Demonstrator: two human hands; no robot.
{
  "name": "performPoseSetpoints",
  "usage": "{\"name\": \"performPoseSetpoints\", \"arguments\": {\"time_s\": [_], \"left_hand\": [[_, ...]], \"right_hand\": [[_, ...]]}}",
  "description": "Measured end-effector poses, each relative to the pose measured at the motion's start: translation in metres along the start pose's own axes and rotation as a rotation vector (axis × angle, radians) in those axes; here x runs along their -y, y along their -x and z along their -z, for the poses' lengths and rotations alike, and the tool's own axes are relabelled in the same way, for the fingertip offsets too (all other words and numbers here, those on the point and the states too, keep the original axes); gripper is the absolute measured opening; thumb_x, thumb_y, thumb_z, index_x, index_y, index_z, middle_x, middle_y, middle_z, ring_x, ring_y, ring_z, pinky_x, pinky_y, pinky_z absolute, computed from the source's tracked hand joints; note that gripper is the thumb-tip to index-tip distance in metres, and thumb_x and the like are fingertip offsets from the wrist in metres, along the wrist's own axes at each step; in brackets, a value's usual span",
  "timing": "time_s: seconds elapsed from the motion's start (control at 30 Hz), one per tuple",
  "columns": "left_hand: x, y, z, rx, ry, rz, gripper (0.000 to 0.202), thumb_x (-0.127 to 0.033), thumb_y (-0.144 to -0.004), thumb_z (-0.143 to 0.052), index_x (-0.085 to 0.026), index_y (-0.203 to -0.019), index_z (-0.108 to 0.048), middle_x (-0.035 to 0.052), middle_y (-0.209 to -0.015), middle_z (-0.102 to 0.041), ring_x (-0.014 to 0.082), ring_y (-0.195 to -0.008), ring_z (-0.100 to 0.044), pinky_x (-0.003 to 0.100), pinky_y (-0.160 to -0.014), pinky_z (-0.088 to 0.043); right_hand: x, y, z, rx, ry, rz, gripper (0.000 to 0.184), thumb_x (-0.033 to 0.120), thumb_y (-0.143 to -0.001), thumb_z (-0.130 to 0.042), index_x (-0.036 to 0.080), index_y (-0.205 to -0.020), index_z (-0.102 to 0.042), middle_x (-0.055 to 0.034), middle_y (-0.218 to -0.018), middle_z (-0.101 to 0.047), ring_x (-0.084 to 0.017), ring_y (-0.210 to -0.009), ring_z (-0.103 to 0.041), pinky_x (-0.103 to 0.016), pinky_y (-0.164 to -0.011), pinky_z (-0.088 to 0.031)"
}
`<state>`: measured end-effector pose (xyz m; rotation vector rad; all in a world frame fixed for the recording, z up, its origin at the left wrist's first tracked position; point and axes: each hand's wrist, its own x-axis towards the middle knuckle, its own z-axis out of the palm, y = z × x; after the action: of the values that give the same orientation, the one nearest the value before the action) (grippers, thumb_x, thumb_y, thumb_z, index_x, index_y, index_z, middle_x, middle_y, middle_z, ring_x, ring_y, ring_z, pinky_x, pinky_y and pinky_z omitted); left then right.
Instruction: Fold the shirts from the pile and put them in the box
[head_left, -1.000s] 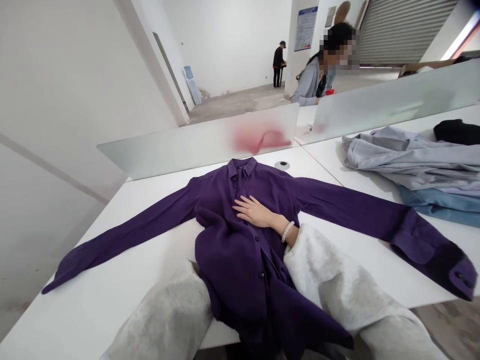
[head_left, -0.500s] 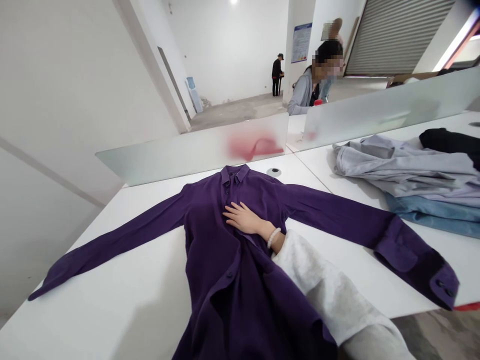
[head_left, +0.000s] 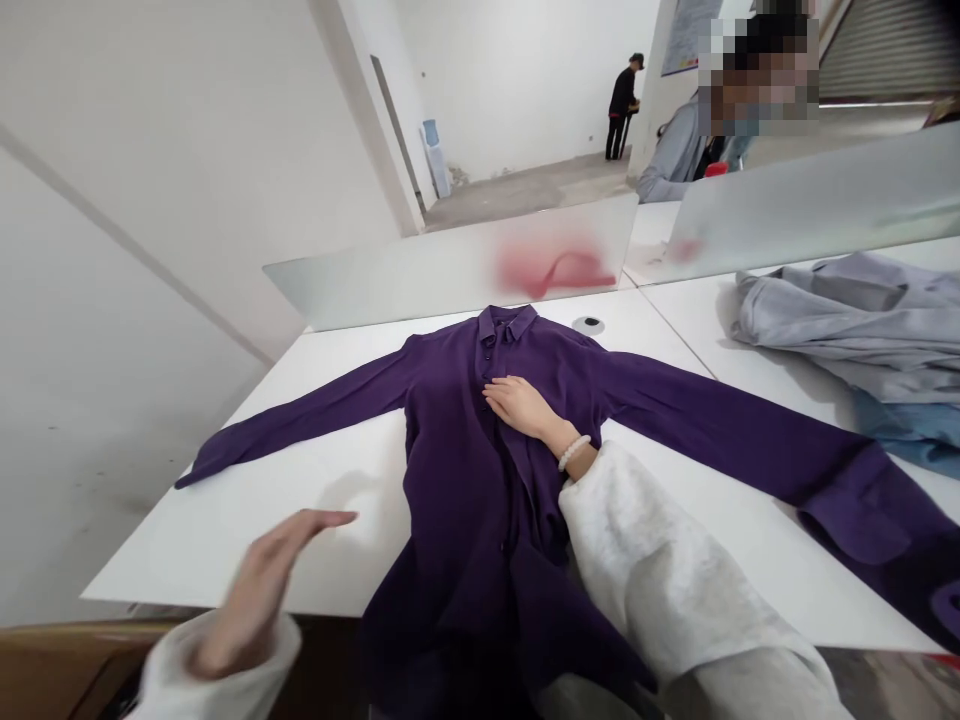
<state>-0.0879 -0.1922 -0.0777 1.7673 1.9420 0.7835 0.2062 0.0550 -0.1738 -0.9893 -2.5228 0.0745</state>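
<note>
A purple long-sleeved shirt (head_left: pixel 450 430) lies front up on the white table (head_left: pixel 330 570), its collar toward the far side and both sleeves spread outward. Its lower part hangs over the near table edge. My right hand (head_left: pixel 523 407) lies flat on the chest of the shirt beside the button placket, fingers stretched out and holding nothing. A white bead bracelet (head_left: pixel 574 452) circles that wrist. Left of the shirt, my left hand (head_left: pixel 266 575) hovers near the table's front edge, slightly blurred, with fingers extended and nothing in them.
Grey garments (head_left: pixel 825 315) and a blue garment (head_left: pixel 911 430) are heaped at the right. A frosted divider (head_left: pixel 420 270) runs along the back, with a red blurred shape behind it. Beyond sits one person (head_left: pixel 675 160); another person (head_left: pixel 622 105) stands farther away.
My left hand has come into view at the lower left. My right hand stays on the shirt's chest, its fingers now closer together. The view has shifted, showing more of the left side.
</note>
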Motion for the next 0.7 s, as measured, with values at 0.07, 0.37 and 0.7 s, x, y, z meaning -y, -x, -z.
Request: {"name": "performPoseSetpoints", "arguments": {"time_s": [0.07,0.37,0.7], "left_hand": [[-0.005,-0.004,-0.038,0.184,0.032,-0.07,0.043,-0.049,-0.093,-0.038,-0.022,-0.102,-0.07,0.0041,-0.11,-0.071,0.023,-0.106,-0.063,0.037,-0.097,-0.05],[0.024,0.013,-0.091,0.09,-0.591,-0.726,0.069,-0.03,-0.094,-0.045,-0.023,-0.151,-0.007,0.0084,-0.146,-0.041,0.0187,-0.129,-0.046,0.035,-0.106,-0.041],[0.061,0.025,-0.057,-0.11,-0.844,-0.614,0.055,-0.004,-0.085,-0.034,-0.023,-0.134,-0.05,0.0029,-0.137,-0.053,0.0242,-0.125,-0.051,0.042,-0.1,-0.043]], "right_hand": [[0.002,0.003,0.003,-0.018,0.022,-0.039,0.042,0.032,-0.099,-0.031,0.018,-0.126,-0.059,-0.0084,-0.133,-0.056,-0.022,-0.127,-0.047,-0.042,-0.108,-0.032],[-0.012,0.007,-0.004,0.182,0.11,-0.179,0.063,0.061,-0.093,-0.031,0.026,-0.145,-0.036,-0.0088,-0.153,-0.029,-0.03,-0.141,-0.022,-0.054,-0.112,-0.02],[-0.051,-0.014,-0.008,0.185,0.145,-0.198,0.057,0.054,-0.095,-0.031,0.024,-0.144,-0.038,-0.0083,-0.152,-0.03,-0.029,-0.141,-0.024,-0.054,-0.111,-0.02]]}}
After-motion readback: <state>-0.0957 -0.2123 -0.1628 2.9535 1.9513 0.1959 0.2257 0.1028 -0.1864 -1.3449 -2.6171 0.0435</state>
